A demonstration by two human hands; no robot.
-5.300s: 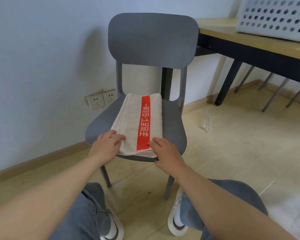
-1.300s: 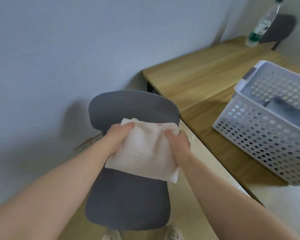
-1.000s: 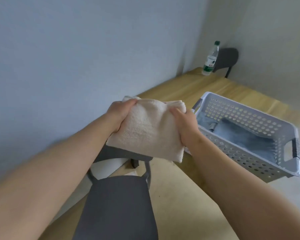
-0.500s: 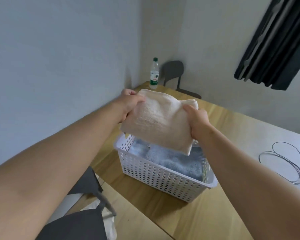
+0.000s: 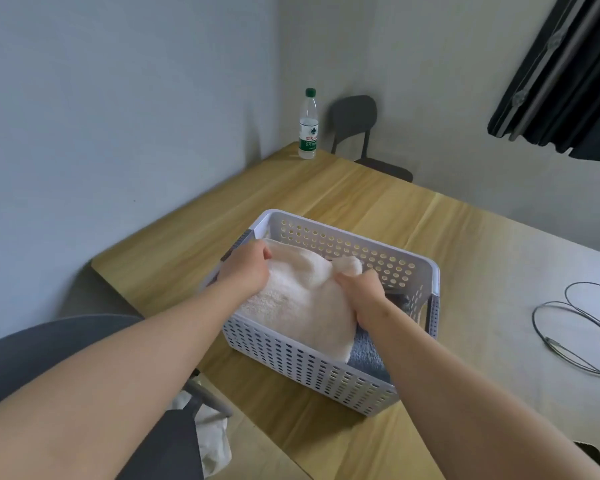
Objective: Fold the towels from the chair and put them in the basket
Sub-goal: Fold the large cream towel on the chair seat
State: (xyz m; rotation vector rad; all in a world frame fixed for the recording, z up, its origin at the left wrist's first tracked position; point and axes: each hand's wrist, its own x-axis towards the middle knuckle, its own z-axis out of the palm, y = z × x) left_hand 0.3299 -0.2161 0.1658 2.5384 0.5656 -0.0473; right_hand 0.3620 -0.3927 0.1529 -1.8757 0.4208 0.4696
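The towel point(image 5: 302, 306), cream, fluffy and folded, lies in the white perforated basket point(image 5: 326, 379) atop a grey towel point(image 5: 368, 358). The left hand point(image 5: 248, 268) and right hand point(image 5: 362, 289) grip its far corners, fingers curled.

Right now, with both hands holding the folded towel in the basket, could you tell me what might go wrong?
The cream towel bunches in the grip of the right hand, so the fold may loosen on release. Its left edge, under the left hand, lies near the rim of the basket and could hang over. The grey towel underneath might rumple.
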